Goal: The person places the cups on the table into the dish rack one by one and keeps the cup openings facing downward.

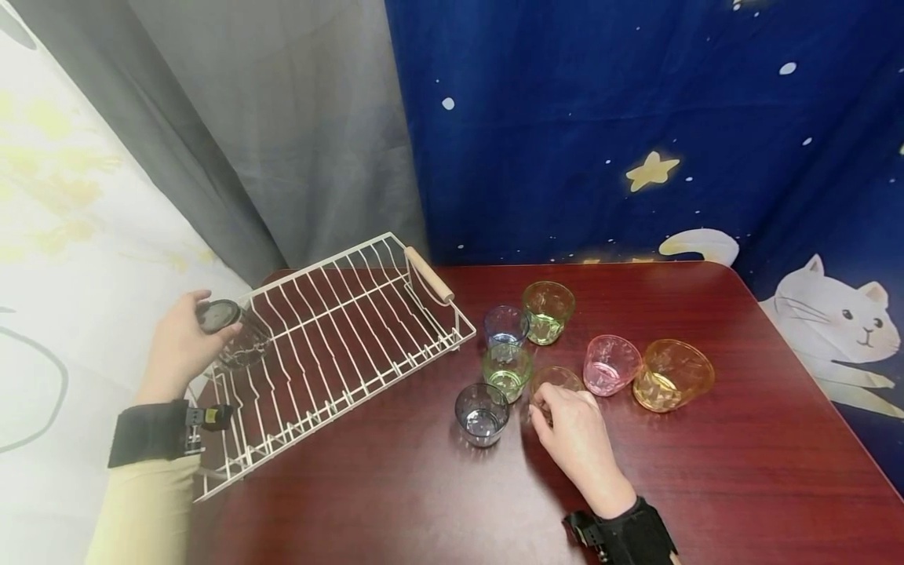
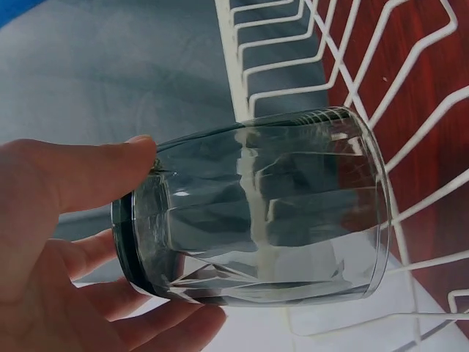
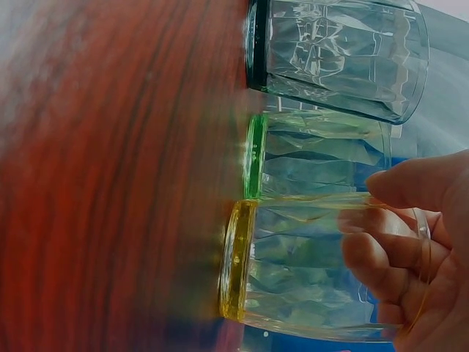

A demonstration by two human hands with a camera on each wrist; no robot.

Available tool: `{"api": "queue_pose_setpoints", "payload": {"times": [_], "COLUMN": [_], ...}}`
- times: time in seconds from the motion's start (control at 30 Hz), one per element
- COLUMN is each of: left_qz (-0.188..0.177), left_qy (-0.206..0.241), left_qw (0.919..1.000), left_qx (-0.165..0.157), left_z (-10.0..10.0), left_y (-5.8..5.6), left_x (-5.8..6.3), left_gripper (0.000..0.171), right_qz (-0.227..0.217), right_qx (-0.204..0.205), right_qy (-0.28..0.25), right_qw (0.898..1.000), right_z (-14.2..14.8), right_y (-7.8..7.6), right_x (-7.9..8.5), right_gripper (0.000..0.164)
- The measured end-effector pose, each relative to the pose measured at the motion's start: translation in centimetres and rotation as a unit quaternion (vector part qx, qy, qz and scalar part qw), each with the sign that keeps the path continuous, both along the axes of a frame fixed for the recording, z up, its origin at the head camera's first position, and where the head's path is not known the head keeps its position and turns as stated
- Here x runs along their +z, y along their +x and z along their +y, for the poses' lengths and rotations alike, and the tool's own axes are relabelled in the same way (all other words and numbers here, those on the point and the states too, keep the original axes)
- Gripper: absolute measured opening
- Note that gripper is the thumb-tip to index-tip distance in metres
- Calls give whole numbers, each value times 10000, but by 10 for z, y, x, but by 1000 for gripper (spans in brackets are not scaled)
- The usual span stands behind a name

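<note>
My left hand point(image 1: 175, 345) grips a clear grey drinking glass point(image 2: 271, 213) round its thick base, and the glass is tipped mouth-down at the left end of a white wire dish rack point(image 1: 344, 301). Its rim overlaps the wires in the left wrist view. On the table, my right hand point(image 1: 577, 435) holds the rim of a yellow glass point(image 3: 293, 275) between thumb and fingers, with some fingertips inside the mouth. Close beside that glass stand a green glass point(image 1: 507, 375) and a dark grey glass point(image 1: 482, 416), both upright.
A blue glass point(image 1: 504, 325) and another green glass point(image 1: 548, 310) stand farther back. To the right are a pink glass point(image 1: 610, 366) and a large amber glass point(image 1: 672, 377). The rack has a wooden handle point(image 1: 429, 275). Curtains point(image 1: 537, 125) hang behind the red-brown table point(image 1: 395, 494).
</note>
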State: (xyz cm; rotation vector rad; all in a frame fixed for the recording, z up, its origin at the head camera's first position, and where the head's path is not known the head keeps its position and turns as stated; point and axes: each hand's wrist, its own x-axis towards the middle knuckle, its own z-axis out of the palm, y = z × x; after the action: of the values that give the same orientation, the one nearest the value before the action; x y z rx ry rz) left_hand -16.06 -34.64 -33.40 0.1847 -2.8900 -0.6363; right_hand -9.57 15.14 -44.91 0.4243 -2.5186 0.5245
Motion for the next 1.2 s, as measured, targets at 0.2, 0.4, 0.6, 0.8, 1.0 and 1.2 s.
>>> {"api": "queue_pose_setpoints", "payload": {"times": [0.2,0.4,0.6,0.8,1.0,1.2], "left_qz": [-238,-396,-598,-658,-867,-941], "left_qy": [-63,-60,21,-7,-120,-331], "left_qw": [9997,9991,9981,9976,9956,9935], "left_qx": [-57,-140,-139,-206,-328,-540], "left_z": [-9,-12,-12,-11,-15,-17], "left_y": [-1,0,0,0,-2,-3], "left_x": [-7,-8,-9,-9,-11,-12], "left_gripper": [81,82,83,82,84,78], "right_qz": [-14,-49,-194,-253,-249,-287], "right_qx": [-15,-29,-69,-102,-155,-171], "right_qy": [-3,19,32,58,137,189], "right_qw": [10000,10000,9998,9996,9995,9993], "right_z": [1,0,1,0,0,0], "right_y": [0,1,-1,0,3,4], "right_x": [-1,1,-1,0,3,5], "right_gripper": [22,23,22,22,21,20]}}
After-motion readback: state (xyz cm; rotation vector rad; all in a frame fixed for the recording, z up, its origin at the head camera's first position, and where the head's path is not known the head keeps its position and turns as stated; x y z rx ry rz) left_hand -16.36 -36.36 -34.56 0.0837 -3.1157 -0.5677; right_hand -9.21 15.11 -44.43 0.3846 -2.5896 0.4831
